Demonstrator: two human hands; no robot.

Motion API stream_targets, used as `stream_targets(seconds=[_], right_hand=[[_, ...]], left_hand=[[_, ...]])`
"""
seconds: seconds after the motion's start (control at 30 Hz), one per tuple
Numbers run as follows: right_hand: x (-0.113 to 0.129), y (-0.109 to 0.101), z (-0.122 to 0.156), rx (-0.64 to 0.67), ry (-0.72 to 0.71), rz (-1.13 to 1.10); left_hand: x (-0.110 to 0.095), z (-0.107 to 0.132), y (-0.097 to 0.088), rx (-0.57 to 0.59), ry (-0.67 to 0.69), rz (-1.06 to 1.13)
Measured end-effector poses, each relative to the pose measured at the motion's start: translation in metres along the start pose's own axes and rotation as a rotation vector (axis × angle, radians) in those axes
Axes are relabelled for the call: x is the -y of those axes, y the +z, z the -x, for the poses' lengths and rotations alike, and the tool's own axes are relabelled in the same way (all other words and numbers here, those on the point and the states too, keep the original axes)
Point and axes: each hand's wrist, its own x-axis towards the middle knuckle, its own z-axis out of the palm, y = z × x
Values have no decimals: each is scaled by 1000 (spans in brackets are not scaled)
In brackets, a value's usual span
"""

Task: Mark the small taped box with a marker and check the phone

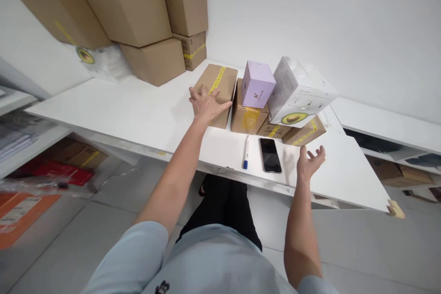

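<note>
My left hand (207, 104) lies with fingers spread over the near end of a brown cardboard box (225, 80) sealed with yellow tape. Its fingertips appear to touch the box's top. To the right, my right hand (309, 161) hovers above the table's front part, fingers apart and holding nothing. Just behind it is a small taped carton (305, 134) under a white box with an avocado picture (292, 96). A lilac box (257, 85) rests on another taped carton (246, 119). Between my hands lie a white marker with a blue cap (246, 152) and a black phone (270, 155).
Brown cartons (138, 14) are stacked at the back left of the white table (138, 110), over another avocado box (103, 62). A tan corner guard (396, 209) sits on the table's right corner. Shelves (392, 151) stand to the right. An orange box (24, 216) lies low at left.
</note>
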Motion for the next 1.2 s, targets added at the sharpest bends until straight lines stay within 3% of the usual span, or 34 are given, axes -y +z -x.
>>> stream_targets(seconds=[0.17, 0.27, 0.4, 0.5, 0.63, 0.73, 0.87, 1.07, 1.2], right_hand=[[5, 7, 69, 140, -50, -82], [14, 16, 93, 290, -120, -96], [32, 32, 103, 475, -238, -58], [51, 46, 103, 637, -320, 155], [73, 63, 106, 856, -369, 481], [78, 69, 111, 905, -391, 549], [74, 66, 115, 864, -376, 577], [69, 65, 111, 728, -296, 646], [68, 72, 111, 632, -272, 677]], left_hand=[[39, 4, -29, -23, 58, 24], [67, 14, -51, -62, 104, 100], [97, 38, -81, -59, 194, 126], [118, 55, -101, -84, 208, 163], [148, 65, -122, -149, 160, 187], [165, 68, -134, -178, 94, 255], [166, 75, -134, -178, 65, 442], [149, 85, -104, -302, -7, 504], [143, 96, -96, -362, -31, 540]])
